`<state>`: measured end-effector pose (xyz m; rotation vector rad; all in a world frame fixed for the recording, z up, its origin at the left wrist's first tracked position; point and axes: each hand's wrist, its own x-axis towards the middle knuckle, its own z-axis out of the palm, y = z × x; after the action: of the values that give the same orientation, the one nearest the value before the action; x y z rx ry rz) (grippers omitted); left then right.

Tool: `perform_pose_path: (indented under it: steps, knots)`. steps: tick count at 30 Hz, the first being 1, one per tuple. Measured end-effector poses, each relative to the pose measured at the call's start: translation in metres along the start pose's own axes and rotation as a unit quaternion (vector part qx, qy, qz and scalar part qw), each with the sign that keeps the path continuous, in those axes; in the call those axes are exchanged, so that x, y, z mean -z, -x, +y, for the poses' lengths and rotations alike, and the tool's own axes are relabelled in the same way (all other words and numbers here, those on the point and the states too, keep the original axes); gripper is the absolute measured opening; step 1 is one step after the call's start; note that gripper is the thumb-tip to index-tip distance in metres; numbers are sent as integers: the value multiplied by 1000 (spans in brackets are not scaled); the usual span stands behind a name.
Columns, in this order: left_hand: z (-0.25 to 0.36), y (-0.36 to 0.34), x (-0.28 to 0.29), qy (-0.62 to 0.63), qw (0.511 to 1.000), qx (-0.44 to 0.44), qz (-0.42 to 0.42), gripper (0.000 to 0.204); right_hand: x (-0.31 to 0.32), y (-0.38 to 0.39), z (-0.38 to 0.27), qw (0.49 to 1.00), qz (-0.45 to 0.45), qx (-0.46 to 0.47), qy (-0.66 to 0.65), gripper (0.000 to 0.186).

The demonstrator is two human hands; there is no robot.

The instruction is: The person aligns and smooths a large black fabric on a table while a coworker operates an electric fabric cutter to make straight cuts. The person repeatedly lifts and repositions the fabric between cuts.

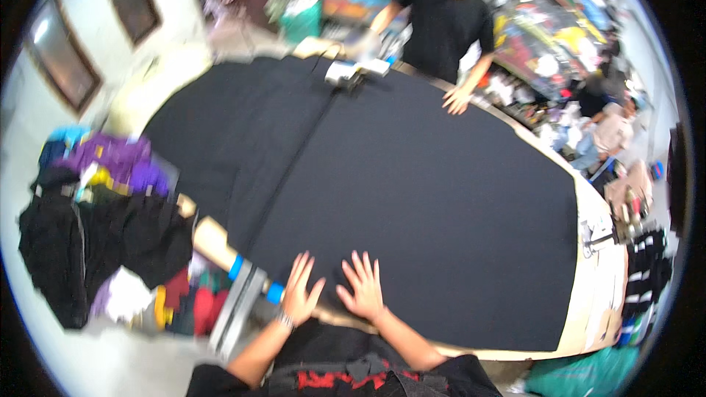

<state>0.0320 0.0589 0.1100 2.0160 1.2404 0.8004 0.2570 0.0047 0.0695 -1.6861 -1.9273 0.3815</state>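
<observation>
A wide sheet of black fabric covers most of the long table in front of me. My left hand rests on its near edge, fingers spread and holding nothing. Beside it, my right hand lies on the same cloth with its fingers apart. At the far side stands a white and dark device, its exact kind blurred. A dark line runs across the cloth from that device toward the near left edge.
Across the table a person in a black shirt leans in, one hand on the cloth. Piled garments stand at left, beside a grey metal bar. The pale table edge shows at right. Farther back, another person is among clutter.
</observation>
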Motion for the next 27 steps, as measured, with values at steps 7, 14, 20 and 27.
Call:
perform_pose_path:
  steps: [7, 14, 20, 27]
  knots:
    - [26, -94, -21, 312, 947, 81, 21, 59, -30, -9, -17, 981, -128, 4, 145, 82]
    - [-5, -139, 0, 389, 883, 264, -2, 86, -32, -11, -20, 980, -135, -1, 149, 89]
    - [-3, -72, 67, 614, 691, 379, 44, 112, -34, -11, -18, 979, -149, -17, 137, 87]
    - [10, 3, 111, 660, 545, 499, 136, 54, -34, -9, -18, 980, -146, -19, 136, 87]
